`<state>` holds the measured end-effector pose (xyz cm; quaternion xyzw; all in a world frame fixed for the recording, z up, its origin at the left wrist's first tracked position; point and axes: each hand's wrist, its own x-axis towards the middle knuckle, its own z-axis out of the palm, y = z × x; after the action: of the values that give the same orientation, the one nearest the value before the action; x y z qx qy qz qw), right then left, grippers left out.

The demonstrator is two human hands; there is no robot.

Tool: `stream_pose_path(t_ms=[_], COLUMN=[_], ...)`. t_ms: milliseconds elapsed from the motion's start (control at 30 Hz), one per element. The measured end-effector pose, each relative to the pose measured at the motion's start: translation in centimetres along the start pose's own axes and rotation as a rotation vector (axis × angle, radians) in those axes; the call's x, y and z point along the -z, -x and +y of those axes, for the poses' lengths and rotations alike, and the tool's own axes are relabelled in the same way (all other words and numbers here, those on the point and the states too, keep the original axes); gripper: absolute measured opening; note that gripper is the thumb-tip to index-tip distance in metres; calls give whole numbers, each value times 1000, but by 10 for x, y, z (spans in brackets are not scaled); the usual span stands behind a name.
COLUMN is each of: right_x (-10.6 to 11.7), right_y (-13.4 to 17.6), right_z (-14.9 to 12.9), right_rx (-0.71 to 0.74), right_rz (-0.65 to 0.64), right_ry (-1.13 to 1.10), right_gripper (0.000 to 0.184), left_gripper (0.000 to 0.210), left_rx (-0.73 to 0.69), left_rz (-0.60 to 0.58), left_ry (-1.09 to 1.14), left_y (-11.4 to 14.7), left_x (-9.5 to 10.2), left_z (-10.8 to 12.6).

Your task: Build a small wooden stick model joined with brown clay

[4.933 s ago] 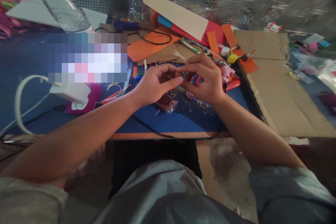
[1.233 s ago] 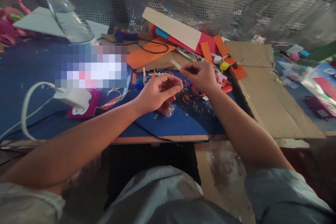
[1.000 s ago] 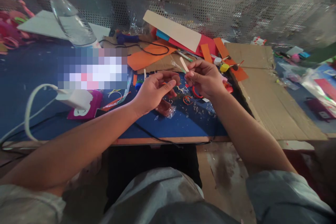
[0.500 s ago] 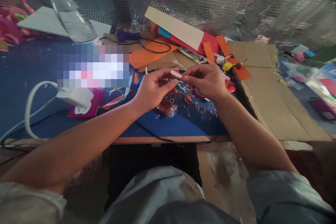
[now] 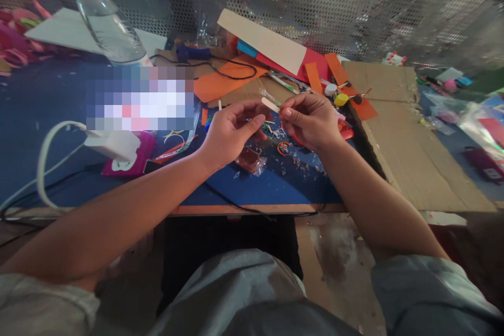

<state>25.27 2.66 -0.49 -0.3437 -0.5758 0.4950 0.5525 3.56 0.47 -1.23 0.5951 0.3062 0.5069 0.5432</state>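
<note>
My right hand (image 5: 311,118) pinches one end of a short, flat, pale stick with a rounded tip (image 5: 271,105), which looks like a piece of craft stick. The stick slants up to the left, its free end close to the fingertips of my left hand (image 5: 238,128). That hand is half curled, thumb and fingers apart, and I see nothing held in it. Beneath both hands lie small scraps and shavings (image 5: 301,165), an orange ring (image 5: 283,148) and a brown piece in clear wrap (image 5: 250,159). A red object (image 5: 346,132) is partly hidden behind my right hand.
To the left stand a red-capped bottle (image 5: 112,29) and a white charger (image 5: 112,144) plugged into a magenta socket block (image 5: 146,149). Orange sheets (image 5: 226,81) and a cream sheet (image 5: 263,44) lie behind. Cardboard (image 5: 409,142) covers the right side. A black cable (image 5: 232,202) runs along the front edge.
The stick has moved slightly up and its free end now stands clear of my left fingertips. My right hand has turned a little, while my left hand stays nearly in place.
</note>
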Motion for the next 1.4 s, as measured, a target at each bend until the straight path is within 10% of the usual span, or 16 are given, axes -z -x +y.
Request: stream_pose_path(t_ms=[1400], right_x=[2], right_y=[5], right_z=[1], right_rx=[114], right_rz=[2], right_ry=[318], right_gripper=[40], left_gripper=[40], left_rx=[-58], left_rz=[27], left_ry=[-146], left_y=[0], left_x=[0], left_z=[-6])
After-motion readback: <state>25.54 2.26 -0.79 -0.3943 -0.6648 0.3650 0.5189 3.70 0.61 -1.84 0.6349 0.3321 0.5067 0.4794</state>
